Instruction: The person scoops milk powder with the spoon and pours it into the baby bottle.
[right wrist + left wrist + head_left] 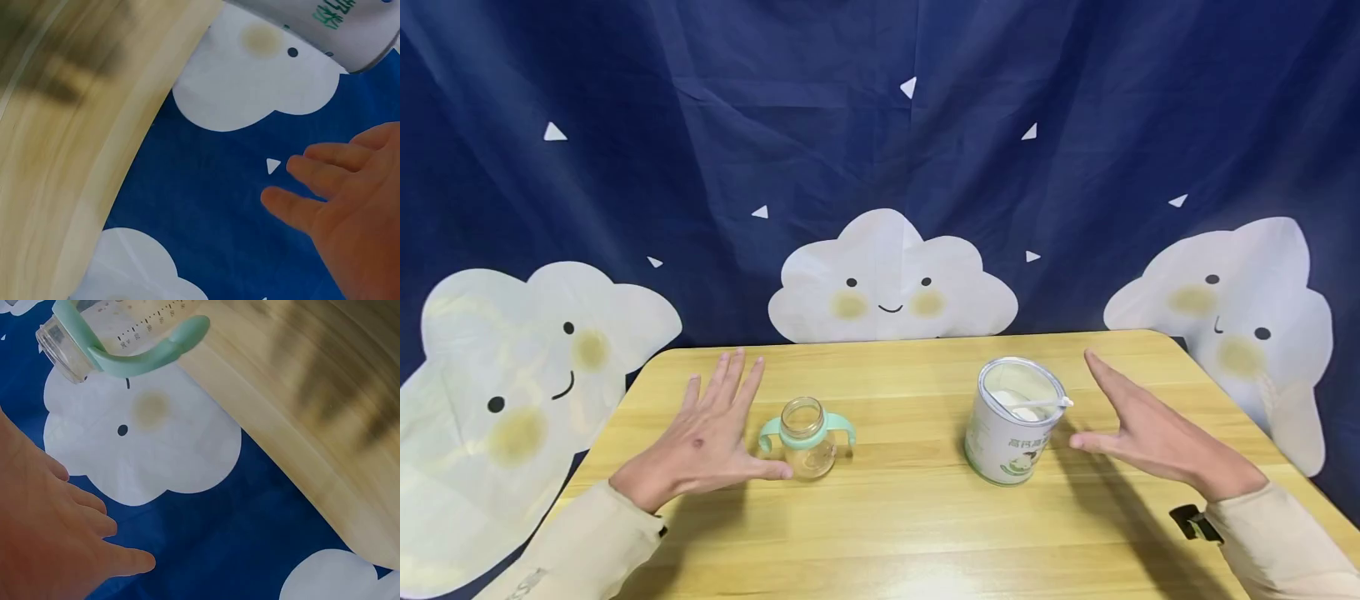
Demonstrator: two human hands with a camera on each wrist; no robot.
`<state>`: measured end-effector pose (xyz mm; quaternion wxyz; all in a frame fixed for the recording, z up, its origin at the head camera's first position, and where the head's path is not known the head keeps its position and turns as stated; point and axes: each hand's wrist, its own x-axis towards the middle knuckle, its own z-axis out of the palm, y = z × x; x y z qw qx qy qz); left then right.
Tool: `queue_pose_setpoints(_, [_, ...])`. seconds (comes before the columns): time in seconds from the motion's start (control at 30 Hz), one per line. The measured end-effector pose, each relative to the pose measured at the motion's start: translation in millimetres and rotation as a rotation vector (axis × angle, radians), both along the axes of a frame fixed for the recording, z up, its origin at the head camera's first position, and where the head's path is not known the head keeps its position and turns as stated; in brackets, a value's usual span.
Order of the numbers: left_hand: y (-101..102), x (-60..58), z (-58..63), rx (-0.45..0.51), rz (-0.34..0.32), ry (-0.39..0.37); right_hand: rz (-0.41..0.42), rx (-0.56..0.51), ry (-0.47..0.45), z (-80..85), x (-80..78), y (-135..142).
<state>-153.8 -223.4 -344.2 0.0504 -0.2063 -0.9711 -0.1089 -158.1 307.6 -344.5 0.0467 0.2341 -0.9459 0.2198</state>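
A clear baby bottle (810, 454) with a mint-green collar and two side handles stands upright on the table, its top uncapped. My left hand (707, 442) hovers just left of it, fingers spread, the thumb tip overlapping the bottle's side in the head view. In the left wrist view the bottle's green handle (144, 359) and printed scale show. An open milk powder can (1007, 442) stands to the right, with a white scoop (1043, 404) lying across its mouth. My right hand (1157, 429) hovers right of the can, fingers straight, thumb apart, holding nothing.
Both things stand on a light wooden table (895, 500) with rounded far corners. Behind it hangs a dark blue curtain (820, 150) printed with smiling white clouds. A stretch of tabletop separates the bottle from the can.
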Motion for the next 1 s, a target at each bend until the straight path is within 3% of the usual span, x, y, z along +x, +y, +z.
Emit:
queue_pose_setpoints(0.3, [13,-5.3,0.3,0.045,-0.022,-0.015,0.009,-0.092,-0.002,6.1,2.9,-3])
queue_pose_setpoints(0.5, [26,-8.0,1.4,0.073,-0.036,-0.027,0.033,-0.167,0.086,4.0,4.0,-4])
queue_pose_setpoints(0.7, [42,-11.3,2.4,0.09,-0.071,-0.023,0.029,-0.328,0.151,-0.8,2.8,-9])
queue_pose_setpoints(1.0, [56,-15.3,1.6,0.115,-0.108,-0.019,0.006,-0.532,0.153,-4.0,6.3,-15])
